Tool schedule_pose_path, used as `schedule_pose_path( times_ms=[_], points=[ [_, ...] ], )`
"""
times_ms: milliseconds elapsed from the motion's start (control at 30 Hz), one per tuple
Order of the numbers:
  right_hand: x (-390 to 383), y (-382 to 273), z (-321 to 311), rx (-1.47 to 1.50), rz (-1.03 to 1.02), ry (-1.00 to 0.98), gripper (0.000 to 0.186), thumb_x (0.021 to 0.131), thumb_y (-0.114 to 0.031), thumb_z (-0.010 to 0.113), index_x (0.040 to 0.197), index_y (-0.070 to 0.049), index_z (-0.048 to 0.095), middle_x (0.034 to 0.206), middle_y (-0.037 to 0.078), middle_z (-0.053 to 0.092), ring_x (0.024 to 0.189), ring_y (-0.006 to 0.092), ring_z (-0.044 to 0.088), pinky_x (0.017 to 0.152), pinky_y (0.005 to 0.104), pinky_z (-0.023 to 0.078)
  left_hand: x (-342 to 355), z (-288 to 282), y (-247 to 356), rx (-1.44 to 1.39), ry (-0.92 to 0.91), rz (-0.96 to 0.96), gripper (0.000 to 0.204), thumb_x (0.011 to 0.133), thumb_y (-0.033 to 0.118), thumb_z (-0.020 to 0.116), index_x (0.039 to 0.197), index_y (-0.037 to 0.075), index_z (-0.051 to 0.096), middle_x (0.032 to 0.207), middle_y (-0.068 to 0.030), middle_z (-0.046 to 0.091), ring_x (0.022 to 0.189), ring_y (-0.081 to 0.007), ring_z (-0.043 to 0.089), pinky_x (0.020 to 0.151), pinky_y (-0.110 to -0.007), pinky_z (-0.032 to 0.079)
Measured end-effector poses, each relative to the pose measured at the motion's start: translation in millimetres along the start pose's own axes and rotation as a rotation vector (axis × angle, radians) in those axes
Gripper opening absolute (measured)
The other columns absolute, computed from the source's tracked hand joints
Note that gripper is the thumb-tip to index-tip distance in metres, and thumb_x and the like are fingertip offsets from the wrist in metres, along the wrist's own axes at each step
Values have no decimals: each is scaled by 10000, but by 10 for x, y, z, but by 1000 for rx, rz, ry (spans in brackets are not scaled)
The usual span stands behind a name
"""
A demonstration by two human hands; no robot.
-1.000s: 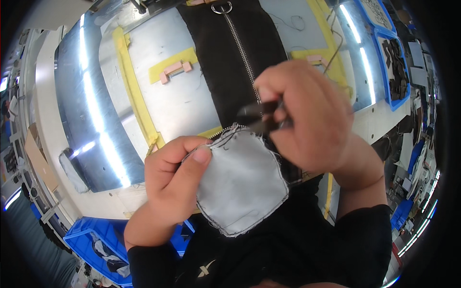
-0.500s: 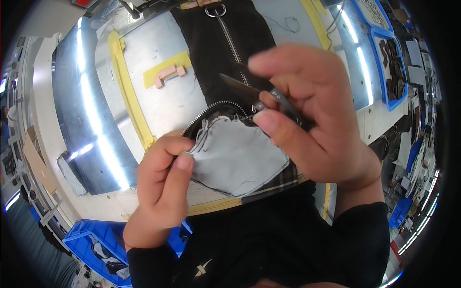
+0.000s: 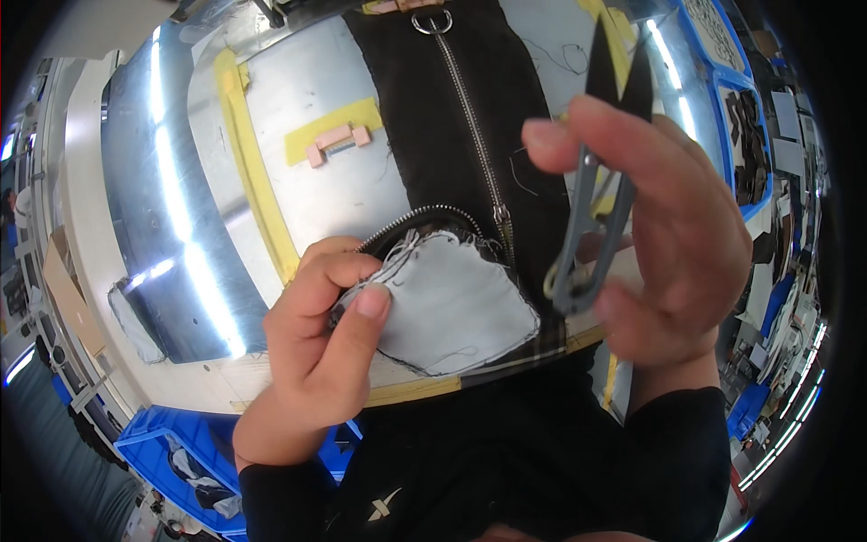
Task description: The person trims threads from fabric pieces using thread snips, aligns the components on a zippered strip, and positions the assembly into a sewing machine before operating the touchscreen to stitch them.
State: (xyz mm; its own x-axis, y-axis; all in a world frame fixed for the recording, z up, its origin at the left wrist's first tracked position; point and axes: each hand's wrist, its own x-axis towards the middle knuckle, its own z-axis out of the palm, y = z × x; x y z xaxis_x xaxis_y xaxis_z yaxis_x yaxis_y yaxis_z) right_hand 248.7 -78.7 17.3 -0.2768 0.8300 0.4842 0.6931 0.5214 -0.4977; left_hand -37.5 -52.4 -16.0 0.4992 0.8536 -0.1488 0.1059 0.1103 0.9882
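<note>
My left hand [image 3: 330, 330] pinches the left edge of a light grey fabric piece [image 3: 456, 303] with dark, frayed stitched edges. A curved zipper [image 3: 424, 213] runs along its top. Raised on the right, my right hand [image 3: 673, 226] has a pair of thread snips [image 3: 591, 226] hanging on its fingers, blades pointing up and apart; the thumb is low by the handle end. Beyond the grey piece lies a long black fabric panel [image 3: 424, 117] with a metal zipper [image 3: 471, 126] down its middle and a D-ring [image 3: 432, 23] at the far end.
Yellow tape strips [image 3: 248, 154] mark the worktable. A pink block fixture [image 3: 337, 143] sits on yellow tape left of the panel. Blue bins stand at the near left [image 3: 172, 470] and far right [image 3: 766, 172]. Loose threads [image 3: 567, 59] lie beyond the panel.
My right hand has drawn back rightward from the grey fabric's top edge, and the snips have swung from pointing left to pointing up. My left hand keeps its pinch, with the fabric shifted slightly right.
</note>
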Motion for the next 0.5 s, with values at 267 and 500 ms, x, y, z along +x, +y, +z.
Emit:
schedule_pose_path(
  times_ms=[267, 500],
  points=[
    [-116, -307, 305, 347, 169, -223, 353, 884, -144, 801, 1139, 29, 630, 951, 141, 693, 702, 260, 676, 624, 335, 532, 4, 87, -2, -61, 37, -47, 135, 1009, 39, 631, 1118, -40, 641, 1180, -110, 646, 998, -130, 582, 888, -246, 454],
    [-142, -415, 452, -3, 33, -233, 300, 850, -75, 788, 1085, 58, 657, 1003, 116, 694, 634, 176, 621, 520, 303, 483, -27, 70, -66, -83, 60, -36, 143, 999, 7, 623, 1127, -53, 647, 1241, -147, 658, 1074, -153, 606, 947, -269, 462]
  ],
)
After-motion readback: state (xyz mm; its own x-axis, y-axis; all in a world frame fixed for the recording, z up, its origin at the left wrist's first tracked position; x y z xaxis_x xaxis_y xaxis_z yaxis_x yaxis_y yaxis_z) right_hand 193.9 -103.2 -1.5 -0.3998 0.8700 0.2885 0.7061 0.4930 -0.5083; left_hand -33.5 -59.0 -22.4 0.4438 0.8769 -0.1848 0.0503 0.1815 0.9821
